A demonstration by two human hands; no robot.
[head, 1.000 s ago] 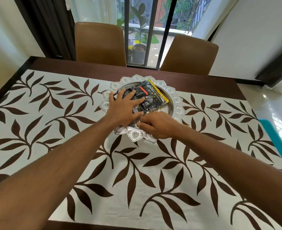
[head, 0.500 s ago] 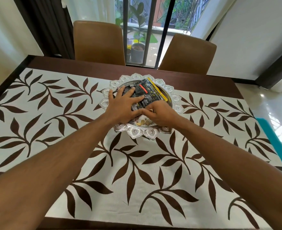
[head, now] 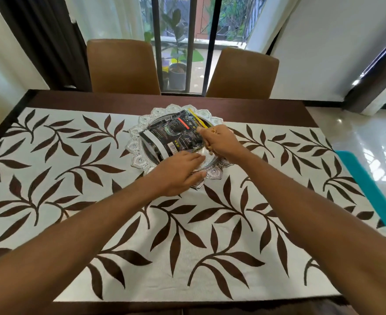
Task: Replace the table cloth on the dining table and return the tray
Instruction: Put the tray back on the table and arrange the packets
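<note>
Silver, with a scalloped rim, the tray [head: 134,147] sits at the far middle of the table, on top of the table cloth [head: 187,226]. A black packet [head: 173,137] lies in it, with a yellow-edged one partly showing beneath at the far right. The cloth, white with brown leaf sprays, lies spread flat over most of the table [head: 119,98], leaving a bare strip of dark wood along the far edge.

Judging from this, the cloth is already changed and the tray is back in place. What seems left is settling the things in the tray and letting go.

The left hand [head: 178,175] reaches in from the near left and lies over the tray's near rim. Its fingers are fairly straight and point right, and its thumb is at the rim; the hand is blurred, and it seems to rest there rather than grip. The right hand [head: 219,142] comes from the near right to the packet's right edge. Its fingers are curled round a yellowish thing [head: 213,130] too small to identify.

Beyond the table stand two brown chairs [head: 123,67] before a barred window. A teal strip [head: 369,189] shows at the right.
</note>
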